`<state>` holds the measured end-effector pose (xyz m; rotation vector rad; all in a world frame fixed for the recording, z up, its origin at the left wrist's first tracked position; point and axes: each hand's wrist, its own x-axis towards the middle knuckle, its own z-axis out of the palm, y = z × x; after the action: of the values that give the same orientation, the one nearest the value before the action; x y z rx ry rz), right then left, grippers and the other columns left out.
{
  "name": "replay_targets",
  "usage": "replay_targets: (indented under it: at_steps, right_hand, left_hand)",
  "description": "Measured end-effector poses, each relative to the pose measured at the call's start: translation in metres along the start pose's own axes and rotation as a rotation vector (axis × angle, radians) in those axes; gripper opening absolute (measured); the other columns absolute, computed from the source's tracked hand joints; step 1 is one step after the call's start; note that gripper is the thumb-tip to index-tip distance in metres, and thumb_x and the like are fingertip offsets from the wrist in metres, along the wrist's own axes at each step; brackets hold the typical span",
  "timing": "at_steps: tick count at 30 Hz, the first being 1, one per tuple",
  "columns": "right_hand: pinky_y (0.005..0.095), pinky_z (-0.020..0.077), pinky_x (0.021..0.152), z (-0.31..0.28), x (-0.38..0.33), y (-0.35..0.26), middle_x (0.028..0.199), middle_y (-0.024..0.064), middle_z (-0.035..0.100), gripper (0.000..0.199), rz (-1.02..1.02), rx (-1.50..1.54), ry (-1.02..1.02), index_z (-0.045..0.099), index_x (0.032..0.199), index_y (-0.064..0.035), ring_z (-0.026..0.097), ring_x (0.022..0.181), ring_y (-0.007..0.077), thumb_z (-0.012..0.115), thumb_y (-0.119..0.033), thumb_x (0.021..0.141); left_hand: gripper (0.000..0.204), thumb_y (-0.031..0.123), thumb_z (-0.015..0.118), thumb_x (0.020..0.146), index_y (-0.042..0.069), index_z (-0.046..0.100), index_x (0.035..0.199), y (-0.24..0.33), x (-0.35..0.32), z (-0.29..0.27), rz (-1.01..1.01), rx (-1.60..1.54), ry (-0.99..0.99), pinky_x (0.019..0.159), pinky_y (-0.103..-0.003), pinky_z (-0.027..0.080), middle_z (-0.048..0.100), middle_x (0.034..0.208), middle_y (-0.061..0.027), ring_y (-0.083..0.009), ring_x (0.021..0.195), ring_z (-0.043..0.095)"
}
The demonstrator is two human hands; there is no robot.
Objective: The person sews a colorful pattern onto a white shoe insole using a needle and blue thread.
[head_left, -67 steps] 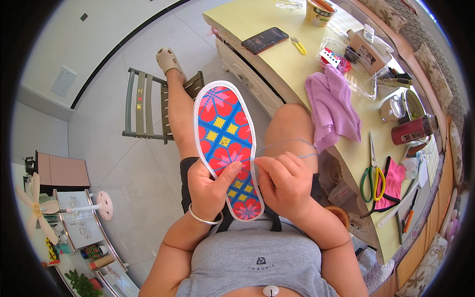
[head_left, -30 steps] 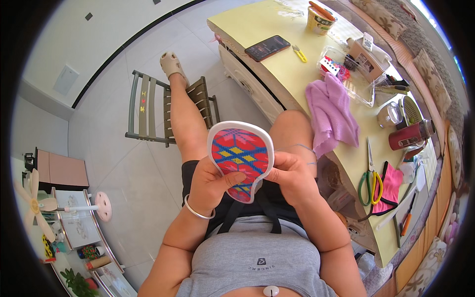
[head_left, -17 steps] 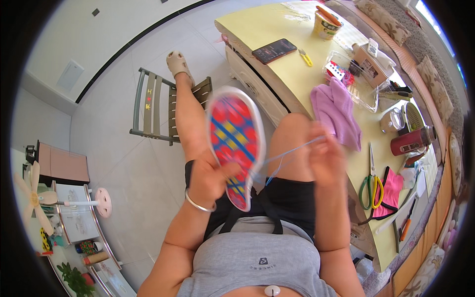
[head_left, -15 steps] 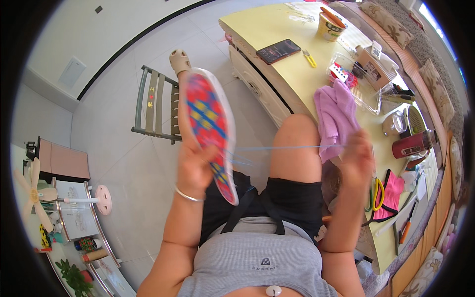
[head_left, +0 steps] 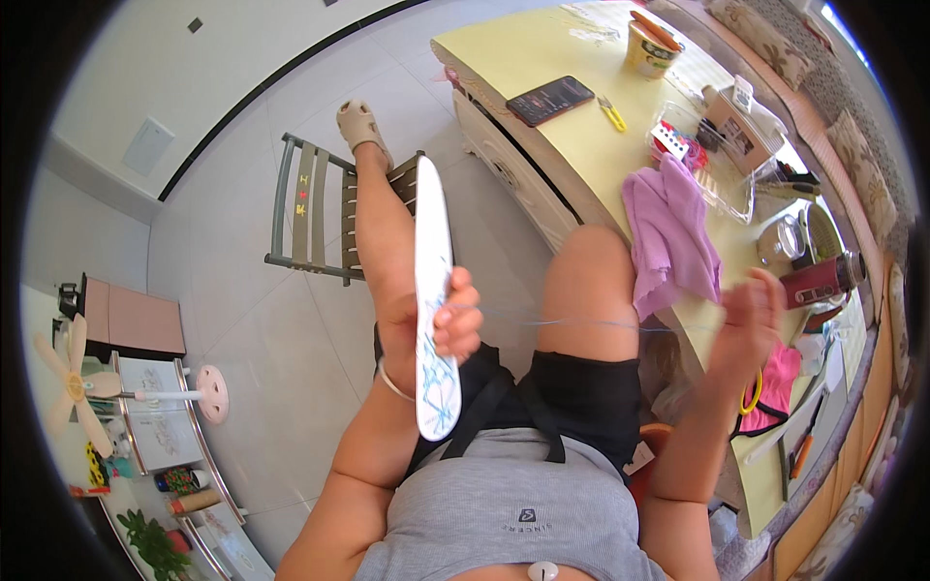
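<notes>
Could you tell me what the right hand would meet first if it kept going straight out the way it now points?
Probably the purple cloth draped on the yellow table: the right hand, drawing the thin thread taut, points that way, though depth is unclear.

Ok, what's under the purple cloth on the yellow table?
The purple cloth lies on the yellow table, its lower end draped over the table's edge. Anything beneath it is covered and cannot be seen.

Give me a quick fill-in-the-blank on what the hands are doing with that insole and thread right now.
1. The left hand grips an embroidered insole turned so that its ____ underside faces the camera.
2. A thin thread runs taut from the insole to the ____ hand.
3. On the yellow table, the crumpled cloth is ____ in colour.

Missing words: white; right; purple
</notes>
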<state>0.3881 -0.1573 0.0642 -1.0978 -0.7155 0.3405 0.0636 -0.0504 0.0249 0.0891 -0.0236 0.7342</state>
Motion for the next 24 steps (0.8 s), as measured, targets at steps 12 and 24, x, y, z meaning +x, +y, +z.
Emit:
replay_targets:
  at_steps: [12, 24]
  right_hand:
    - [0.031, 0.0487, 0.056, 0.137, -0.098, -0.009, 0.071, 0.0052, 0.062, 0.014, -0.458, -0.225, -0.662, 0.064, 0.088, -0.002, 0.059, 0.06, 0.0213, 0.069, 0.003, 0.076]
    - [0.0303, 0.0479, 0.055, 0.139, -0.099, -0.005, 0.07, 0.0053, 0.062, 0.014, -0.48, -0.223, -0.676, 0.065, 0.089, -0.0017, 0.06, 0.059, 0.0209, 0.069, 0.003, 0.076]
  left_hand:
    - [0.041, 0.027, 0.063, 0.085, 0.003, 0.041, 0.109, -0.044, 0.002, -0.009, -0.2, -0.259, -0.216, 0.045, -0.018, 0.037, 0.046, 0.067, -0.0008, -0.0076, 0.05, 0.041]
    - [0.042, 0.027, 0.065, 0.086, 0.002, 0.04, 0.11, -0.042, -0.005, -0.016, -0.133, -0.146, -0.069, 0.045, -0.02, 0.036, 0.044, 0.066, -0.0012, -0.0083, 0.051, 0.041]
